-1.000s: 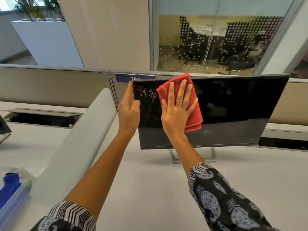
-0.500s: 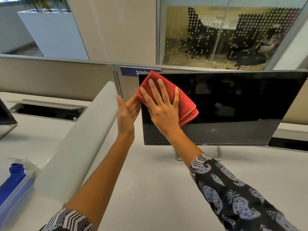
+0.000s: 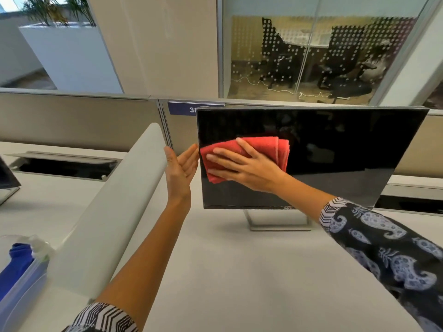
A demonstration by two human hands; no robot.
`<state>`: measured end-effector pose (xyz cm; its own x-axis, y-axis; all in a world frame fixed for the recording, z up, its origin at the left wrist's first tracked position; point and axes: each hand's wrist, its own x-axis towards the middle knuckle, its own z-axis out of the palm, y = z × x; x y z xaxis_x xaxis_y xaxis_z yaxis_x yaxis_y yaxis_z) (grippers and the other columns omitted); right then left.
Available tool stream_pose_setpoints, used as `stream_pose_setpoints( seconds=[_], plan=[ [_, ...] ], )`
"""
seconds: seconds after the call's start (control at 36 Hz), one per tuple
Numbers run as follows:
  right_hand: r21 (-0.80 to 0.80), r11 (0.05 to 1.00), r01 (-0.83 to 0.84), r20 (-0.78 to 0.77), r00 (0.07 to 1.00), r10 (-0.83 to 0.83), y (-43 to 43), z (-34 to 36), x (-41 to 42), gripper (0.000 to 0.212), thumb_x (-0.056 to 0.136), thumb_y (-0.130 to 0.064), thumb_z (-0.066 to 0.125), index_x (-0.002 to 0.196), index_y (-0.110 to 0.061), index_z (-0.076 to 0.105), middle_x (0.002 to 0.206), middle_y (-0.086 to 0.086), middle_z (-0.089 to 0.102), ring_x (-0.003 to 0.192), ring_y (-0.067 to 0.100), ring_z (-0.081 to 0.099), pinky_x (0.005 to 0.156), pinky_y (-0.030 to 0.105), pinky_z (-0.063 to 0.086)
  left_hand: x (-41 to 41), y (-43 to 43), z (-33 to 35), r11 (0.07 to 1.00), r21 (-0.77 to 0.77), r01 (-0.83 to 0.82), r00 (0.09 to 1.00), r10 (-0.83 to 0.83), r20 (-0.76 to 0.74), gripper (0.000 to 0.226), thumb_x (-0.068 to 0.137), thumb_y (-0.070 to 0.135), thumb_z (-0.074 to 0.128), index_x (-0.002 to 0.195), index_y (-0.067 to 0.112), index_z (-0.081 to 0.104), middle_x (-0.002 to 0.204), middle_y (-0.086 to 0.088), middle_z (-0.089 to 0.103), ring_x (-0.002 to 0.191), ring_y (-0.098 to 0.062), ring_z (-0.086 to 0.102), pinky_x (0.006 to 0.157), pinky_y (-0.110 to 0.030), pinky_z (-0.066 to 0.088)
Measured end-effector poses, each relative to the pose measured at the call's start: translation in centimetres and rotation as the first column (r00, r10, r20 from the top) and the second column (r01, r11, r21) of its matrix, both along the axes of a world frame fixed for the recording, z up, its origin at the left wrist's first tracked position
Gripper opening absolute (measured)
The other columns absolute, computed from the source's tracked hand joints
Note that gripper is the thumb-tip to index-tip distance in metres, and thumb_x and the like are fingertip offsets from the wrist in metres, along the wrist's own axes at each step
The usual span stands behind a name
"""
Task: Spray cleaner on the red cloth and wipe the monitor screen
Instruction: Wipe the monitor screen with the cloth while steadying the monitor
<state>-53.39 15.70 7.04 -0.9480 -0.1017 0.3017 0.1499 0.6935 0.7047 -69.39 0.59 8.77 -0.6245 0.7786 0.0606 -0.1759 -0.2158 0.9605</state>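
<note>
A black monitor (image 3: 335, 149) stands on a silver stand on the white desk, its screen dark. A folded red cloth (image 3: 266, 147) lies flat against the left part of the screen, pressed there by my right hand (image 3: 242, 166), palm down with fingers spread and pointing left. My left hand (image 3: 179, 168) is open, fingers together, braced against the monitor's left edge at mid height. A spray bottle's white top (image 3: 39, 248) shows at the lower left.
A curved white divider (image 3: 115, 207) runs between my left arm and the neighbouring desk. A clear bin (image 3: 16, 286) with a blue item sits at the bottom left. Beige partitions stand behind the monitor, and another screen's corner (image 3: 7, 173) shows at far left.
My right hand swept the cloth from the upper left corner of the screen down to mid height, turning fingers leftward. The spray droplets seen earlier are gone. My left hand slid lower along the edge.
</note>
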Motion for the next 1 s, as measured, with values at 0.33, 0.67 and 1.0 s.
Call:
stream_pose_setpoints(
  seconds=[0.33, 0.67, 1.0],
  plan=[
    [-0.101, 0.989, 0.104, -0.279, 0.952, -0.129, -1.1, 2.5, -3.1, 0.064, 0.103, -0.031, 0.042, 0.158, -0.026, 0.010, 0.165, 0.010, 0.010, 0.153, 0.031, 0.006, 0.118, 0.062, 0.004, 0.5, -0.1, 0.7, 0.999, -0.009, -0.036, 0.999, 0.037, 0.005, 0.066, 0.088, 0.073, 0.020, 0.116, 0.034, 0.065, 0.108, 0.022, 0.070, 0.106, -0.001, 0.065, 0.100, -0.023, 0.044],
    [-0.107, 0.991, 0.086, 0.034, 0.996, -0.083, -2.9, -9.0, 1.5, 0.100, 0.083, -0.016, 0.069, 0.159, -0.022, 0.004, 0.166, 0.011, -0.005, 0.152, 0.034, -0.006, 0.118, 0.062, -0.012, 0.3, 0.1, 0.0, 0.998, -0.026, -0.064, 0.998, 0.064, -0.003, 0.066, 0.095, 0.065, 0.020, 0.127, 0.025, 0.061, 0.127, 0.009, 0.064, 0.116, -0.008, 0.062, 0.106, -0.029, 0.044],
    [-0.190, 0.908, 0.373, -0.509, 0.754, -0.416, 1.8, -1.5, 7.8, 0.057, 0.105, -0.047, 0.039, 0.157, -0.034, 0.018, 0.165, 0.007, 0.010, 0.152, 0.029, 0.009, 0.118, 0.060, 0.013, 0.7, 0.1, -0.4, 0.996, -0.043, -0.084, 0.996, 0.083, -0.024, 0.058, 0.100, 0.058, 0.019, 0.130, 0.029, 0.059, 0.123, 0.018, 0.064, 0.113, -0.002, 0.062, 0.103, -0.024, 0.042]
  ],
)
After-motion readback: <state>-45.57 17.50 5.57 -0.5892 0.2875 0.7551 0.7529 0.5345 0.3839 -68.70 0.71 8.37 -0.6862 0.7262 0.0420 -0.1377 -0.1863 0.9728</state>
